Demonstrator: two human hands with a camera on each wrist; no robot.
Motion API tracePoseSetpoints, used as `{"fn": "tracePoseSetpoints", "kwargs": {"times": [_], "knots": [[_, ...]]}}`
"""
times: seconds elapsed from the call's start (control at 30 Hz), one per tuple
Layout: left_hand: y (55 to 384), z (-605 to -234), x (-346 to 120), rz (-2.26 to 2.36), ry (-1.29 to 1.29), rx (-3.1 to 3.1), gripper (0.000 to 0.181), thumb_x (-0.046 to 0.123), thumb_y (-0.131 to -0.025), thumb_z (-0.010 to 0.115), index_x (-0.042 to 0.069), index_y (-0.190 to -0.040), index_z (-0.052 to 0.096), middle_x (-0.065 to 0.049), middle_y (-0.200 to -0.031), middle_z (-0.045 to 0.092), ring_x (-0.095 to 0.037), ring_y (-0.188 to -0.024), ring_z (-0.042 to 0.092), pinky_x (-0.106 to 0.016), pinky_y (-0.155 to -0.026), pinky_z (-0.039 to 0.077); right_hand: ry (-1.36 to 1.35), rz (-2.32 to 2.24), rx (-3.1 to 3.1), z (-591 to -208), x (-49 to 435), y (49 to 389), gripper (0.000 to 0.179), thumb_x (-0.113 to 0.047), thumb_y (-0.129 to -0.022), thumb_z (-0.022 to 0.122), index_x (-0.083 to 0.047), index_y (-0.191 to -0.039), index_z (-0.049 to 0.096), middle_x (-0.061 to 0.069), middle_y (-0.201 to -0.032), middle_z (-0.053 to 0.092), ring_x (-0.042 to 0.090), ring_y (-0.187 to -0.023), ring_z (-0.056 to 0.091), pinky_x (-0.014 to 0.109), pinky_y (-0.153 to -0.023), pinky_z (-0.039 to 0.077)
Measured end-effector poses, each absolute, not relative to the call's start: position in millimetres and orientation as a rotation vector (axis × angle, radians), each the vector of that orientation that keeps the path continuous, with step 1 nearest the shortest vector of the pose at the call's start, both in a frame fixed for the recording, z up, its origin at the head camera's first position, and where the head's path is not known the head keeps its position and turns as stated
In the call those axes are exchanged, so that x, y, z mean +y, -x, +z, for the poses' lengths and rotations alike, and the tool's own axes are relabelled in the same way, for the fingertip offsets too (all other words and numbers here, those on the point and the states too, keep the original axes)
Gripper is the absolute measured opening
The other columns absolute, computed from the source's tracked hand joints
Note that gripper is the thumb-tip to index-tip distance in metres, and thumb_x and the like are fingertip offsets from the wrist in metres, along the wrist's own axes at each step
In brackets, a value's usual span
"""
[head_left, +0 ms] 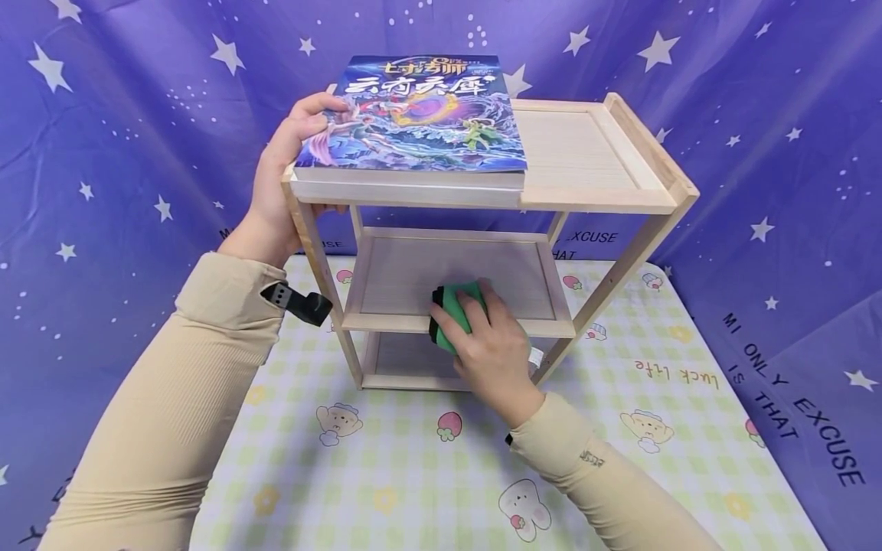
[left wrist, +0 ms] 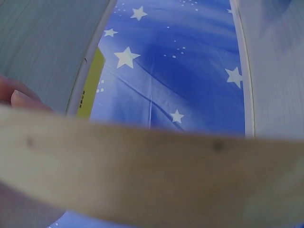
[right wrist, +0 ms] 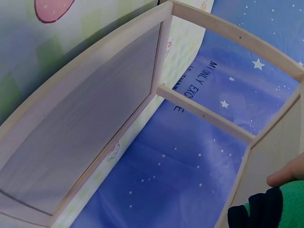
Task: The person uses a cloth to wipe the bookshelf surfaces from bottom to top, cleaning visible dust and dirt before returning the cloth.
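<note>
A three-tier wooden shelf rack (head_left: 630, 203) stands on the table. My left hand (head_left: 276, 164) grips the rack's upper left end, with fingertips over the left edge of a blue illustrated book (head_left: 420, 115) on the top board. In the left wrist view, a blurred wooden side rail (left wrist: 142, 166) crosses in front of the fingers (left wrist: 28, 100). My right hand (head_left: 492, 348) holds a green cloth (head_left: 448, 314) with a black edge against the front of the middle board (head_left: 400, 268). In the right wrist view, a fingertip (right wrist: 285, 175) and part of the cloth show at the lower right.
The bottom board (head_left: 406, 356) lies below, partly hidden by the right hand. A checked tablecloth (head_left: 413, 467) with cartoon prints covers the table. A purple star-patterned curtain (head_left: 158, 115) hangs close behind and at both sides. A black strap (head_left: 299, 302) sits on the left cuff.
</note>
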State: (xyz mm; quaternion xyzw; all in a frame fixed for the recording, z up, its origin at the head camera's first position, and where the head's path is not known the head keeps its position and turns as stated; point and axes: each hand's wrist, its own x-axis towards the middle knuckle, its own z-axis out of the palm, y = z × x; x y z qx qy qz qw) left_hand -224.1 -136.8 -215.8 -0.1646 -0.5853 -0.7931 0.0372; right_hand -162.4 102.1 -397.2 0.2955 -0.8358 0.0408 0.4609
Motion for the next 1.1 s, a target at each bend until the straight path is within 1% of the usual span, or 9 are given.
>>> {"fn": "tracePoseSetpoints", "kwargs": {"times": [0.07,0.23,0.33,0.43,0.53,0.7,0.8,0.93,1.1], "knots": [[224.1,-215.9,-136.8,-2.433,0.502,-1.799,0.027,0.03,-0.097,0.042,0.026,-0.118,0.06,-0.009,-0.147,0.041,-0.014,-0.061,0.056,-0.022,-0.041,0.038,-0.731,0.098,-2.053,-397.0,99.1,162.5,0.055,0.0,-0.066,0.075,-0.023,-0.116,0.072,0.016,-0.107,0.069,0.045,-0.112,0.062,0.05,-0.087,0.056],[223.8,-216.0,-137.0,-2.421,0.5,-1.804,0.028,0.03,-0.097,0.042,0.026,-0.118,0.06,-0.01,-0.147,0.041,-0.015,-0.062,0.056,-0.022,-0.041,0.038,-0.738,0.089,-2.042,-395.7,91.8,162.4,0.053,-0.002,-0.067,0.075,-0.023,-0.116,0.071,0.015,-0.107,0.068,0.044,-0.112,0.062,0.049,-0.089,0.056],[224.0,-216.0,-137.2,-2.426,0.506,-1.797,0.028,0.03,-0.097,0.042,0.026,-0.118,0.06,-0.011,-0.145,0.042,-0.014,-0.057,0.054,-0.022,-0.041,0.038,-0.738,0.091,-2.037,-395.8,87.5,163.0,0.051,-0.001,-0.069,0.074,-0.023,-0.115,0.072,0.014,-0.107,0.068,0.044,-0.112,0.062,0.048,-0.089,0.056],[224.2,-216.1,-137.7,-2.442,0.509,-1.783,0.028,0.029,-0.097,0.042,0.025,-0.119,0.059,-0.014,-0.139,0.049,-0.012,-0.047,0.051,-0.022,-0.04,0.04,-0.742,0.09,-2.046,-396.2,83.5,163.4,0.048,-0.001,-0.072,0.073,-0.024,-0.115,0.072,0.014,-0.108,0.068,0.045,-0.112,0.062,0.049,-0.089,0.056],[224.2,-216.7,-138.2,-2.452,0.517,-1.771,0.027,0.028,-0.098,0.041,0.024,-0.119,0.058,-0.017,-0.13,0.054,-0.011,-0.043,0.049,-0.022,-0.04,0.04,-0.748,0.077,-2.061,-395.6,79.4,163.1,0.047,-0.004,-0.073,0.074,-0.024,-0.116,0.071,0.014,-0.109,0.068,0.044,-0.113,0.062,0.048,-0.09,0.056],[225.0,-218.9,-138.0,-2.435,0.565,-1.765,0.027,0.028,-0.098,0.041,0.023,-0.12,0.057,-0.017,-0.122,0.057,-0.009,-0.042,0.049,-0.021,-0.04,0.04,-0.759,0.044,-2.082,-393.4,71.5,161.9,0.048,-0.008,-0.073,0.077,-0.025,-0.117,0.07,0.013,-0.112,0.068,0.043,-0.115,0.062,0.047,-0.091,0.055],[225.8,-219.3,-137.7,-2.433,0.56,-1.759,0.027,0.028,-0.098,0.042,0.023,-0.12,0.057,-0.016,-0.12,0.059,-0.009,-0.041,0.048,-0.021,-0.04,0.04,-0.763,0.025,-2.092,-393.3,66.2,162.0,0.049,-0.009,-0.073,0.077,-0.026,-0.119,0.07,0.013,-0.113,0.068,0.042,-0.116,0.061,0.047,-0.093,0.055],[226.7,-219.7,-137.4,-2.425,0.556,-1.747,0.027,0.028,-0.097,0.043,0.022,-0.118,0.059,-0.016,-0.12,0.059,-0.009,-0.04,0.049,-0.021,-0.039,0.04,-0.771,0.003,-2.096,-393.7,59.6,162.4,0.047,-0.011,-0.076,0.075,-0.027,-0.12,0.069,0.012,-0.113,0.067,0.042,-0.117,0.061,0.046,-0.094,0.055],[227.6,-221.4,-138.4,-2.39,0.577,-1.754,0.028,0.029,-0.096,0.043,0.023,-0.119,0.059,-0.017,-0.118,0.06,-0.008,-0.04,0.049,-0.02,-0.04,0.041,-0.794,-0.019,-2.081,-392.9,53.0,163.7,0.04,-0.015,-0.082,0.073,-0.027,-0.12,0.069,0.012,-0.114,0.068,0.042,-0.116,0.061,0.046,-0.092,0.055]]}}
